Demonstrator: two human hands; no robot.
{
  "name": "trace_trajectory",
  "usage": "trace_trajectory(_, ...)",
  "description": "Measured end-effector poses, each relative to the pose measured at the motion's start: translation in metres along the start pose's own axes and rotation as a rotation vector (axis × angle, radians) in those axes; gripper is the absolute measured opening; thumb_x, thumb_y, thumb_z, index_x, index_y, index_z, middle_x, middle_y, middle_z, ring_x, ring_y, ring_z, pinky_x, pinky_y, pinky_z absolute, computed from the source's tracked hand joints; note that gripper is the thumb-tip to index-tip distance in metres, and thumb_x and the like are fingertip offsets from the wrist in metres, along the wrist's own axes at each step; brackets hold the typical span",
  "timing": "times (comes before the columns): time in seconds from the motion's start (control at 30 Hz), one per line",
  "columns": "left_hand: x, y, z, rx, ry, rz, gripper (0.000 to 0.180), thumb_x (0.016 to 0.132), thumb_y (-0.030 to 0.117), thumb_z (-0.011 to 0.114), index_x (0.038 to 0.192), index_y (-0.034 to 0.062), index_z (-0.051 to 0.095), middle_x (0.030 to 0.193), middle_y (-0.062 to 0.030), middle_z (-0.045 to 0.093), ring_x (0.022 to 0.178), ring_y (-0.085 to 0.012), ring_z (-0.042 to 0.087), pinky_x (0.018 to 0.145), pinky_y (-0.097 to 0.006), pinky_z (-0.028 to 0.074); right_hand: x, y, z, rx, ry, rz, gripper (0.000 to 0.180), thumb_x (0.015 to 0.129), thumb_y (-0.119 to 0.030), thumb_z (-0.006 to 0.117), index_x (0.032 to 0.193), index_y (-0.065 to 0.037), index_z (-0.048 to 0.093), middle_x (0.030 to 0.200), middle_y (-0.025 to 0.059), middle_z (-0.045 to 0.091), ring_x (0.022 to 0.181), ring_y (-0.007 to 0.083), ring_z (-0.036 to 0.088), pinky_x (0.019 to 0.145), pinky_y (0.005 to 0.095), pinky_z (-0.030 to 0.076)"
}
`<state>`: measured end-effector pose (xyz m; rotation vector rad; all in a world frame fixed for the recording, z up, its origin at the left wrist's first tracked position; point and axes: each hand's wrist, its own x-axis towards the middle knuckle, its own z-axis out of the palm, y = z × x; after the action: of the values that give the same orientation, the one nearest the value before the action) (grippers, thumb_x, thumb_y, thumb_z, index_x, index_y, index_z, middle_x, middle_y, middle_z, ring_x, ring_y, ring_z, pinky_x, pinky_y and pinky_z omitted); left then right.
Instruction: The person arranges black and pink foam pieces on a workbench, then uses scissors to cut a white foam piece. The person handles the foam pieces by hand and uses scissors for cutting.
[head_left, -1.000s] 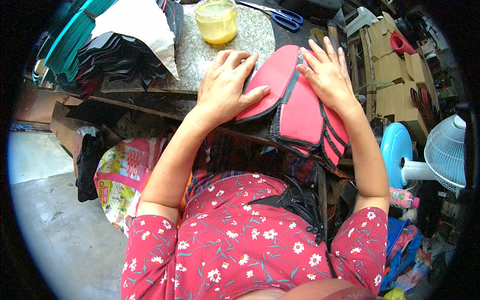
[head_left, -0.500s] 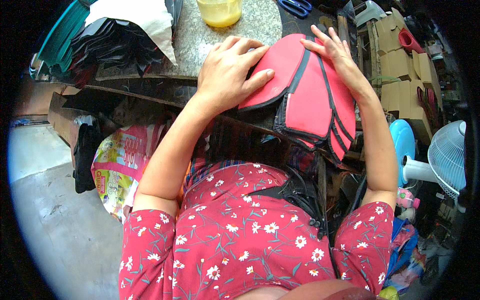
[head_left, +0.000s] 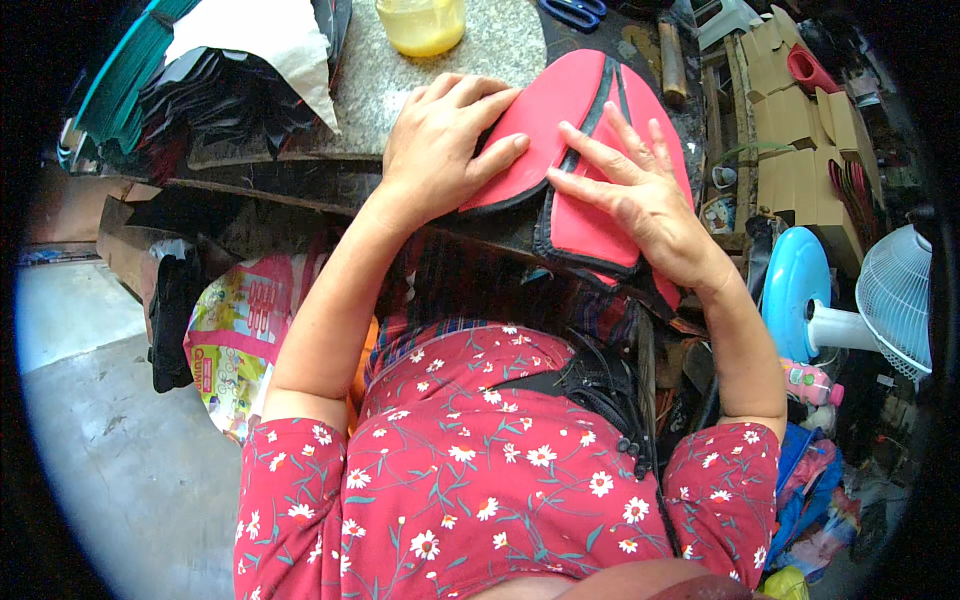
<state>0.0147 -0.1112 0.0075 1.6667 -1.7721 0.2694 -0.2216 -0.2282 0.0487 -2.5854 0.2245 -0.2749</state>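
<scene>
Red foam pieces shaped like shoe soles, edged in black, lie stacked and partly fanned on the dark tabletop before me. My left hand (head_left: 440,140) lies on the left edge of the left foam piece (head_left: 560,105), its thumb stretched over the red face and apart from the fingers. Spread out over the right-hand stack of foam pieces (head_left: 590,235) is my right hand (head_left: 645,195), with the fingertips near the black strip between the pieces. Part of that stack is hidden under the hand.
A tub of yellow paste (head_left: 425,28) stands on a grey stone slab (head_left: 500,60). Blue-handled scissors (head_left: 573,10) lie beyond. Black sheets (head_left: 215,105) are piled at the left. Cardboard boxes (head_left: 790,190) and a white-and-blue fan (head_left: 800,280) are at the right.
My right hand has come from the far right edge of the stack down and left onto its face. The fanned right-hand pieces now lie closer together. My left hand stays on the left piece.
</scene>
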Motion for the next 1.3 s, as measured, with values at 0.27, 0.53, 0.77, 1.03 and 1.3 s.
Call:
trace_trajectory(0.27,0.001,0.002,-0.004,-0.019,-0.024,-0.014,0.042,0.084,0.038,0.065,0.115,0.0096,0.067,0.113,-0.0063,0.065,0.105,-0.0273,0.059,0.091,-0.042,0.045,0.029,0.068,-0.035,-0.192,0.31,0.163,0.071,0.101,-0.06,0.016,0.134,-0.015,0.059,0.154,0.0096,0.037,0.149,0.0312,0.014,0.12,0.049,0.006)
trace_trajectory(0.53,0.001,0.003,-0.006,-0.031,-0.031,-0.016,0.042,0.083,0.037,0.067,0.113,0.0075,0.068,0.112,-0.0068,0.065,0.105,-0.0282,0.059,0.09,-0.042,0.045,0.047,0.072,-0.018,-0.92,0.116,0.249,0.056,0.1,-0.057,0.033,0.133,-0.022,0.062,0.159,0.0045,0.029,0.15,0.0282,0.014,0.12,0.0531,0.005)
trace_trajectory(0.77,0.001,0.001,-0.003,-0.034,-0.004,-0.003,0.041,0.082,0.036,0.067,0.112,0.008,0.068,0.112,-0.0063,0.065,0.103,-0.0275,0.06,0.089,-0.041,0.046,0.043,0.101,-0.022,-0.283,0.148,0.153,0.075,0.097,-0.067,0.007,0.135,-0.027,0.059,0.159,-0.0011,0.028,0.15,0.0267,0.008,0.119,0.0502,-0.006)
trace_trajectory(1.03,0.0,-0.002,0.0,-0.002,-0.002,0.008,0.041,0.083,0.039,0.066,0.112,0.0101,0.069,0.111,-0.0038,0.066,0.105,-0.0261,0.059,0.089,-0.041,0.046,-0.008,0.078,-0.018,-0.073,0.108,0.145,0.085,0.092,-0.074,0.002,0.13,-0.03,0.064,0.158,-0.001,0.032,0.15,0.0309,0.007,0.118,0.0525,-0.011)
trace_trajectory(1.3,-0.001,-0.004,0.001,-0.001,-0.013,0.008,0.042,0.085,0.041,0.065,0.113,0.0092,0.069,0.113,-0.0047,0.066,0.108,-0.0264,0.059,0.091,-0.042,0.045,-0.057,0.041,-0.007,-0.253,0.149,0.085,0.079,0.094,-0.072,0.01,0.123,-0.028,0.069,0.153,0.0034,0.041,0.149,0.0309,0.015,0.117,0.0567,-0.006)
